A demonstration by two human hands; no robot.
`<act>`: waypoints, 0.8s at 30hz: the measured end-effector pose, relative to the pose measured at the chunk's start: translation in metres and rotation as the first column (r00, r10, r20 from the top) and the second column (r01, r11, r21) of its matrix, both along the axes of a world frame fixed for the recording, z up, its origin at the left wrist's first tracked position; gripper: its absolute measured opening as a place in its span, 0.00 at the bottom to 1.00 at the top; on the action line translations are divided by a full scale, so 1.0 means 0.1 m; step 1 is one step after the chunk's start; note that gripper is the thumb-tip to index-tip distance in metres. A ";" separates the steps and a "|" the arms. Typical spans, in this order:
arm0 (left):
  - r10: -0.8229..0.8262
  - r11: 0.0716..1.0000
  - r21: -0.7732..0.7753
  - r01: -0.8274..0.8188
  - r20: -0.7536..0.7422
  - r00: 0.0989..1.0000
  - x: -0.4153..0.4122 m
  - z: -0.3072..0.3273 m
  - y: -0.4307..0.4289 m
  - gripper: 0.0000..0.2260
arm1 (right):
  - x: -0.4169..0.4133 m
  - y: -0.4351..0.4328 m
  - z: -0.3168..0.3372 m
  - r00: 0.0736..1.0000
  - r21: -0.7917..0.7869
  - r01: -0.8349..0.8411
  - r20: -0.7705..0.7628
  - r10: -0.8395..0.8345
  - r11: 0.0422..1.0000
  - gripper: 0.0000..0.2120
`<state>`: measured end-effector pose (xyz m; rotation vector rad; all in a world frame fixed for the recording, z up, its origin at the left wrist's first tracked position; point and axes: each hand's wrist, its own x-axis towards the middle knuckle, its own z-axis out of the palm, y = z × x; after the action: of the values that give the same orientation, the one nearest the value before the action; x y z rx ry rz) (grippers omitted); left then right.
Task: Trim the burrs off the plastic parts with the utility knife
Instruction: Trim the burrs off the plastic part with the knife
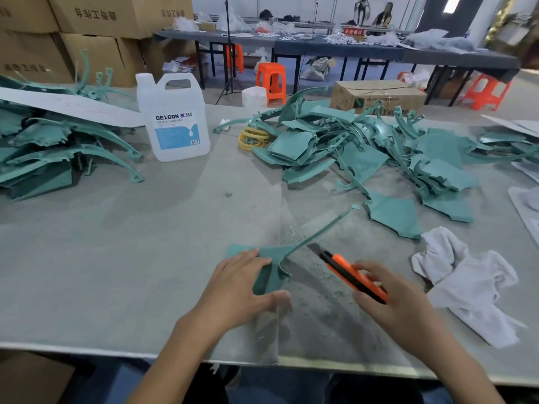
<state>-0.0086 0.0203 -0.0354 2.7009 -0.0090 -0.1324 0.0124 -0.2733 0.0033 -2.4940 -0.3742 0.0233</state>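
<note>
A teal plastic part (pixel 269 259) with a long thin arm lies on the grey table (pixel 145 243) near the front edge. My left hand (pixel 242 290) rests on its flat body, fingers spread on top and thumb at its near edge. My right hand (pixel 390 301) grips an orange utility knife (pixel 350 272). The blade is out and points up-left, just right of the part's arm. Fine shavings lie under the knife.
Piles of teal parts lie at the left (pixel 58 147) and at the centre right (pixel 379 153). A white DEXCON jug (pixel 173 118) stands behind, yellow rings (pixel 252 138) beside it. A white cloth (pixel 469 284) lies to the right. Cardboard boxes and orange stools stand beyond.
</note>
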 end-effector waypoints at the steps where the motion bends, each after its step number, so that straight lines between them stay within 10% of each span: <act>1: 0.023 1.000 -0.001 -0.023 0.029 0.999 0.00 0.00 0.00 0.48 | 0.00 0.04 0.00 0.999 -0.039 -0.047 0.005 0.047 0.998 0.21; 14: 0.040 0.997 0.056 -0.043 0.060 0.997 0.15 -0.08 0.06 0.60 | 0.18 0.34 -0.06 0.975 -0.299 -0.219 -0.020 0.223 0.929 0.14; 24: 0.045 0.999 -0.016 -0.042 0.188 0.981 0.15 -0.13 0.04 0.48 | 0.28 0.42 0.02 0.980 -0.473 -0.174 0.005 0.200 0.864 0.13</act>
<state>0.0063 0.0239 -0.0488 2.6889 -0.0074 0.1359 0.0405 -0.2318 0.0057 -2.9314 -0.7066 0.1417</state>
